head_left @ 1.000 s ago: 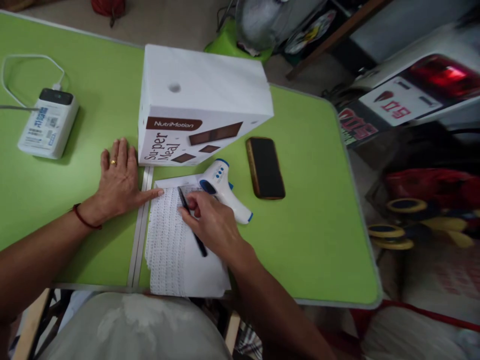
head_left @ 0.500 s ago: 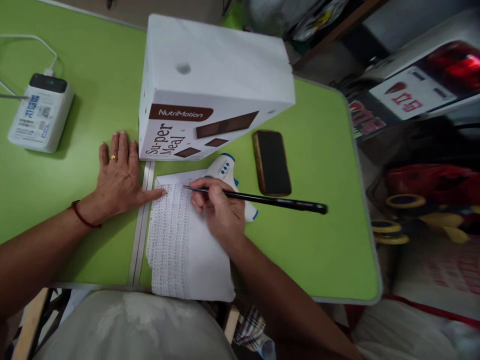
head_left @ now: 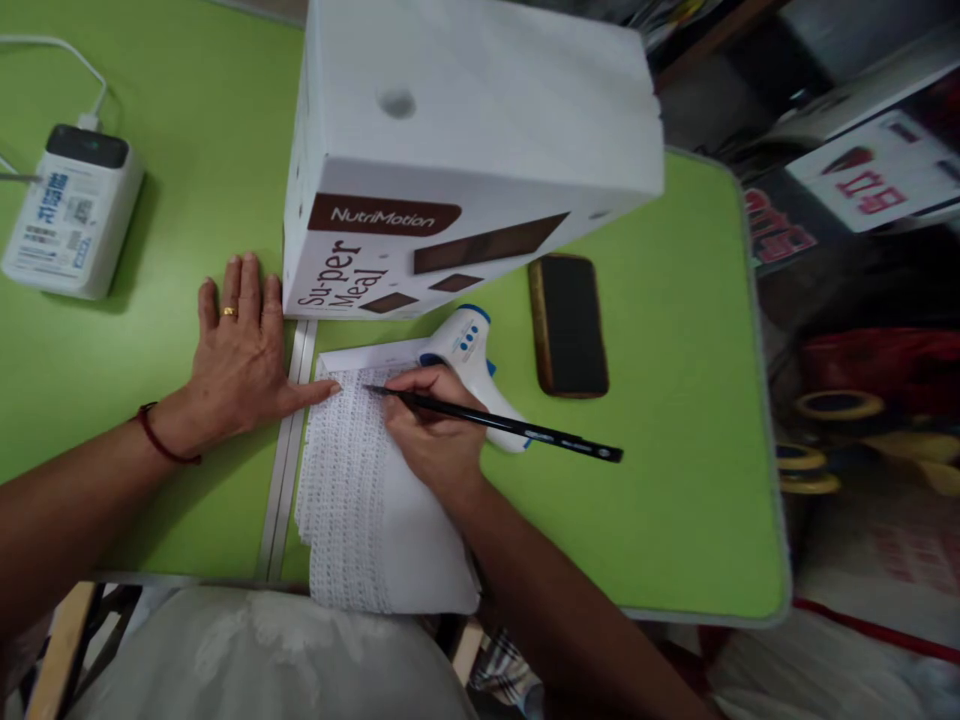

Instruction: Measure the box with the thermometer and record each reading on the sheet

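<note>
A sheet of paper (head_left: 420,530) covered on its left part with dense rows of small marks lies in front of me, its near end hanging over the table edge. My right hand (head_left: 439,425) pinches a long black pencil (head_left: 536,433), the tip at the upper part of the written rows. Flat on the table rests my left hand (head_left: 244,350), fingers spread, with the thumb reaching onto the paper's left edge. Just beyond my right hand lies a white and blue forehead thermometer (head_left: 466,345), partly covered by that hand.
A large white box (head_left: 480,110) printed "NutriMotion" stands beyond the paper on the green table (head_left: 675,480). A phone (head_left: 570,325) lies to the right. At the far left is a white power bank (head_left: 75,215) with a cable. Bags and boxes crowd the floor at right.
The pencil's tip has shifted slightly left and nearer to me, and its back end has swung lower. My left hand stays put. The whole view has shifted a little closer.
</note>
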Action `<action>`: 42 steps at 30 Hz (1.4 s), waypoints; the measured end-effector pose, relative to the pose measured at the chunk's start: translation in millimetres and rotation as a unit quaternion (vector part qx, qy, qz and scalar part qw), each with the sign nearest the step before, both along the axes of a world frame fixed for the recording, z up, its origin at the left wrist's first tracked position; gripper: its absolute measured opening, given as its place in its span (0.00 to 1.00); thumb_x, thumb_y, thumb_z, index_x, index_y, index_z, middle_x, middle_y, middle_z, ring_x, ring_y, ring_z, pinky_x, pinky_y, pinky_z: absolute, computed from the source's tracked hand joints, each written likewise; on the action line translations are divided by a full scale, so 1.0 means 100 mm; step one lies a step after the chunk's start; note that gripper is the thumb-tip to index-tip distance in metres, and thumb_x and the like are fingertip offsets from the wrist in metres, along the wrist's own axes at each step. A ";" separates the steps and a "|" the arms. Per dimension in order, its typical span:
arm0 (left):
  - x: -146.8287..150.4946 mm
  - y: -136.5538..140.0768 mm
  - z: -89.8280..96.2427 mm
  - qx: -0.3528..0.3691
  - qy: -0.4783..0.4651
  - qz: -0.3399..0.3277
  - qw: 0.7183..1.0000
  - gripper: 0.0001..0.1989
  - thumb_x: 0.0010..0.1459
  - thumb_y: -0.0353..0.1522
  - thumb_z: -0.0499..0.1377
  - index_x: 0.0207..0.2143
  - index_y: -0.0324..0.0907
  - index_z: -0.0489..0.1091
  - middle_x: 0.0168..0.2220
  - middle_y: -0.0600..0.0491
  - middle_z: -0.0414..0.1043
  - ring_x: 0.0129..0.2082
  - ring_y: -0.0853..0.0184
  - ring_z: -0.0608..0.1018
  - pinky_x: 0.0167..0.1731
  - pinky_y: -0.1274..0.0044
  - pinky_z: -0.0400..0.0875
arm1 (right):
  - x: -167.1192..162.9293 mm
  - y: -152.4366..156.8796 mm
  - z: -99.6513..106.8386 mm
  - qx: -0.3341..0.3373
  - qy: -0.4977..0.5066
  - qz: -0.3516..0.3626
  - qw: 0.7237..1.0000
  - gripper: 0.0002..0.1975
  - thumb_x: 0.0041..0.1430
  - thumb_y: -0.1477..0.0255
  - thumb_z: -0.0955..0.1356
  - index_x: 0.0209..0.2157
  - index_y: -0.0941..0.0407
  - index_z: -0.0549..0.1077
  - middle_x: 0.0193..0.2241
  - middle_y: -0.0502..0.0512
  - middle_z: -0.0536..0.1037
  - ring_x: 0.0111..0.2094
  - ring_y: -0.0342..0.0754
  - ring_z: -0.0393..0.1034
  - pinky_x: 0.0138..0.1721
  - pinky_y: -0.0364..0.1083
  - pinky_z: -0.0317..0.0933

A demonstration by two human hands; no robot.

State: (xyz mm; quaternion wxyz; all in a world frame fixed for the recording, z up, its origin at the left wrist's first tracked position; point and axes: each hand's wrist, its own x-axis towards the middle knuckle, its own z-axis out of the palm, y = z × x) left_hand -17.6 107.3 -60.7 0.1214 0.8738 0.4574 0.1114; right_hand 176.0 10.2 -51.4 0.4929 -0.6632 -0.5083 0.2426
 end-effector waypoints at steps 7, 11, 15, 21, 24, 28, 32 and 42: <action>0.01 0.00 0.01 -0.006 -0.007 0.004 1.000 0.65 0.48 0.71 0.49 0.71 0.31 0.45 0.72 0.28 0.40 0.72 0.36 0.43 0.67 0.49 0.33 | 0.01 -0.02 -0.01 0.010 -0.037 0.027 0.999 0.04 0.51 0.74 0.67 0.24 0.51 0.69 0.20 0.44 0.73 0.21 0.42 0.67 0.24 0.44 0.65; 0.00 0.01 0.00 -0.005 -0.015 0.003 1.000 0.65 0.47 0.72 0.48 0.71 0.32 0.45 0.72 0.29 0.41 0.72 0.36 0.44 0.67 0.48 0.33 | 0.03 -0.01 -0.02 0.003 -0.034 0.038 0.999 0.04 0.52 0.73 0.67 0.25 0.51 0.70 0.20 0.45 0.73 0.21 0.42 0.67 0.24 0.45 0.65; 0.00 0.01 0.00 -0.003 -0.020 0.000 1.000 0.64 0.47 0.71 0.49 0.71 0.34 0.46 0.72 0.30 0.41 0.72 0.35 0.44 0.67 0.48 0.33 | 0.02 -0.01 -0.03 0.000 -0.024 0.033 0.999 0.04 0.52 0.73 0.67 0.25 0.51 0.70 0.20 0.45 0.73 0.21 0.42 0.67 0.24 0.45 0.65; 0.01 0.01 0.01 0.001 -0.001 0.000 1.000 0.65 0.48 0.71 0.49 0.71 0.31 0.45 0.72 0.26 0.40 0.72 0.35 0.44 0.67 0.48 0.34 | 0.01 -0.01 -0.02 0.006 -0.030 0.038 0.999 0.04 0.52 0.73 0.67 0.25 0.51 0.69 0.20 0.45 0.73 0.21 0.42 0.67 0.24 0.45 0.65; 0.00 0.01 0.00 0.002 -0.005 -0.004 1.000 0.64 0.49 0.71 0.50 0.71 0.32 0.44 0.72 0.28 0.41 0.72 0.34 0.44 0.67 0.48 0.33 | 0.01 -0.01 -0.02 0.002 -0.032 0.033 0.999 0.05 0.52 0.73 0.67 0.24 0.51 0.68 0.19 0.44 0.72 0.21 0.42 0.66 0.24 0.45 0.65; 0.00 0.01 -0.01 -0.001 -0.011 -0.003 1.000 0.64 0.48 0.71 0.49 0.71 0.32 0.45 0.72 0.28 0.40 0.72 0.35 0.44 0.67 0.48 0.33 | 0.02 -0.02 -0.02 -0.005 -0.039 0.039 0.998 0.04 0.51 0.73 0.66 0.24 0.51 0.68 0.19 0.45 0.73 0.21 0.43 0.67 0.24 0.45 0.65; -0.01 0.02 -0.02 -0.004 -0.026 -0.003 1.000 0.64 0.47 0.72 0.49 0.72 0.34 0.45 0.72 0.30 0.41 0.72 0.36 0.44 0.67 0.48 0.33 | 0.02 -0.02 0.00 -0.022 -0.047 0.029 0.998 0.04 0.51 0.73 0.66 0.24 0.51 0.68 0.19 0.45 0.73 0.21 0.42 0.67 0.24 0.44 0.65; 0.00 0.01 -0.01 0.003 -0.006 -0.007 1.000 0.63 0.49 0.70 0.50 0.71 0.33 0.44 0.72 0.29 0.40 0.72 0.34 0.44 0.67 0.47 0.34 | 0.01 -0.02 -0.03 -0.004 -0.015 0.038 0.999 0.04 0.51 0.74 0.67 0.24 0.52 0.68 0.19 0.44 0.71 0.20 0.41 0.64 0.22 0.44 0.62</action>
